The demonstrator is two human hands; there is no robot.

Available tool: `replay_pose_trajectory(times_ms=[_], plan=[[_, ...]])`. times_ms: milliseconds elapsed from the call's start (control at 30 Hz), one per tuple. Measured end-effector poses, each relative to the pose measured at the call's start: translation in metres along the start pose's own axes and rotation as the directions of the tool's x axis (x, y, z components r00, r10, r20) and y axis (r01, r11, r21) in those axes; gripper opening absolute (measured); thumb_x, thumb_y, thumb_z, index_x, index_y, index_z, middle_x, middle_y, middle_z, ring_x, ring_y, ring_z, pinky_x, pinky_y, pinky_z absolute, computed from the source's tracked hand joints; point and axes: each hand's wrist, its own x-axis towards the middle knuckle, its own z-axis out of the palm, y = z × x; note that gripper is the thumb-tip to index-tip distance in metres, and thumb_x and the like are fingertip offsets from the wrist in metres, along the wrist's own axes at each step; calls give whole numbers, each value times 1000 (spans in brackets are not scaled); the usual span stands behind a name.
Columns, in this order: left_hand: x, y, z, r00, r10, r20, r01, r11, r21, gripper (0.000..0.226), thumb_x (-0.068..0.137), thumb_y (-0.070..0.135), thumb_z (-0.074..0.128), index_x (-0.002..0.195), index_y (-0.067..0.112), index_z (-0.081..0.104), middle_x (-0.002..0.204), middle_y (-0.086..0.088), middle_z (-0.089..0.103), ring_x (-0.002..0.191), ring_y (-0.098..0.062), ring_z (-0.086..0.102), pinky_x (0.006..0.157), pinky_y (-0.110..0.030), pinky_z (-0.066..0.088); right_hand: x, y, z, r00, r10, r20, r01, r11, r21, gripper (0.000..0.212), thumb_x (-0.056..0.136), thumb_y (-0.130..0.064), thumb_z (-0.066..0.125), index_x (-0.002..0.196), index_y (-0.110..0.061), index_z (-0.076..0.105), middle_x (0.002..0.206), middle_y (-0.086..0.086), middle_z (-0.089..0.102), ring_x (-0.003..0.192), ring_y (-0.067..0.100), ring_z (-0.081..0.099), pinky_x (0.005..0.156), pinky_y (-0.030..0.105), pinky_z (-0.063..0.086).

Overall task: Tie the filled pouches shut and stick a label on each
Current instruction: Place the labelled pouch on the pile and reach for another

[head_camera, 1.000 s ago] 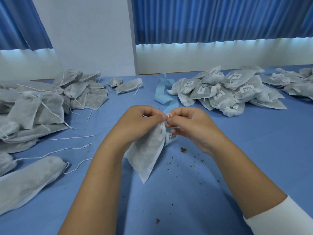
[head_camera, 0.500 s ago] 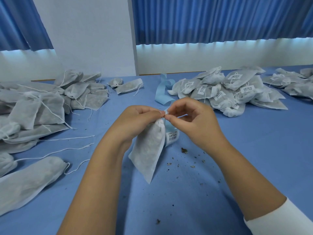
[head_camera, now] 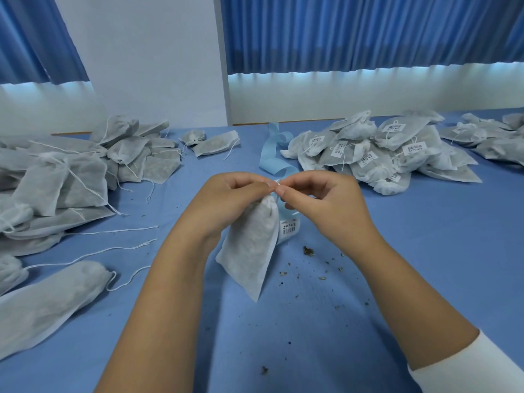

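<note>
Two hands meet mid-table: the left hand (head_camera: 226, 199) grips the gathered neck of the pouch (head_camera: 252, 251), which hangs toward 6 o'clock, while the right hand (head_camera: 326, 205) pinches its drawstring (head_camera: 277, 182) at 12 o'clock. The pouch looks light, soft and floppy; best held by the cinched neck

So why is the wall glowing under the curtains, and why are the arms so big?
Head view: light leaks under the blue curtains onto the wall; the wide-angle lens likely enlarges the near forearms; the left hand and right hand pinching the pouch look sharp, without glare.
</note>
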Motion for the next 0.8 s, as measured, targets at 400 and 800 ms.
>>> replay_pose_trajectory(times_ms=[400,800], plan=[[-1,0,0,1000,1,-6,0,998,61,15,89,24,68,77,25,78,81,9,71,74,-3,56,72,-21,41,5,5,0,976,216,26,-213,925,315,6,89,-5,67,87,-6,72,73,3,72,70,8,68,72,18,55],[-1,2,5,992,-69,105,69,998,2,25,98,21,52,89,18,75,89,4,78,79,-3,69,69,-18,49,5,7,3,996,94,-6,-91,978,188,7,90,-5,66,85,-9,70,74,-2,72,69,9,67,73,18,53]])
